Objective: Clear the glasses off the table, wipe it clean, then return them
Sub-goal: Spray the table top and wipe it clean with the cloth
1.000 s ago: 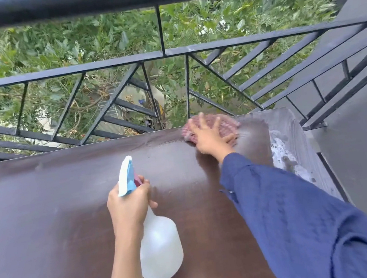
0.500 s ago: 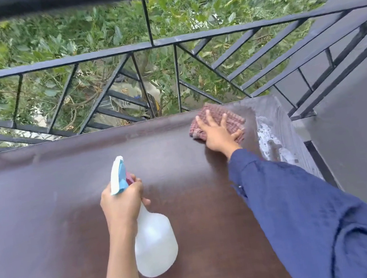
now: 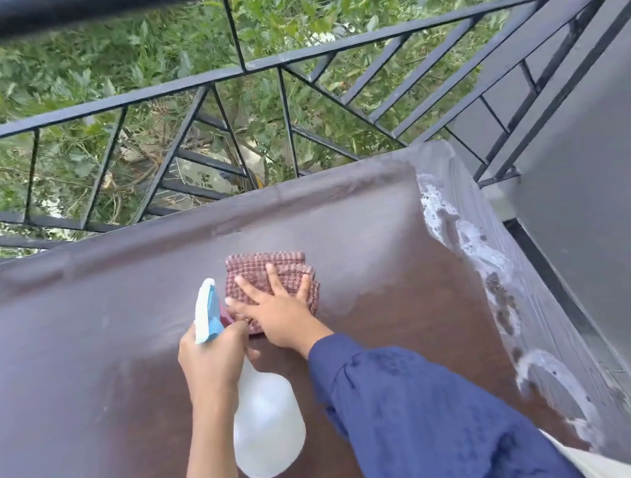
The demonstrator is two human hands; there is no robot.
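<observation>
— So, where is the cloth (image 3: 265,266)?

— Folded, checked in red and white, it lies on the dark brown table (image 3: 78,353), about midway across and nearer the far edge. The right hand (image 3: 279,312) lies flat on it, fingers straight and spread, pressing it onto the top.

— And the other hand?

— The left hand (image 3: 213,358) is wrapped round the neck of a white spray bottle (image 3: 269,427), just beside the right thumb. The blue and white trigger head (image 3: 206,311) points toward the far edge. I cannot tell whether the bottle's base touches the top.

— Any writing on it?

— The side that shows is plain translucent white. I can read nothing on it.

— And the tabletop?

— White suds (image 3: 463,234) streak along its right edge, well apart from the cloth. A pale, hazy film covers the far half. A black metal railing (image 3: 163,92) runs just beyond the far edge, with green leaves behind it.
</observation>
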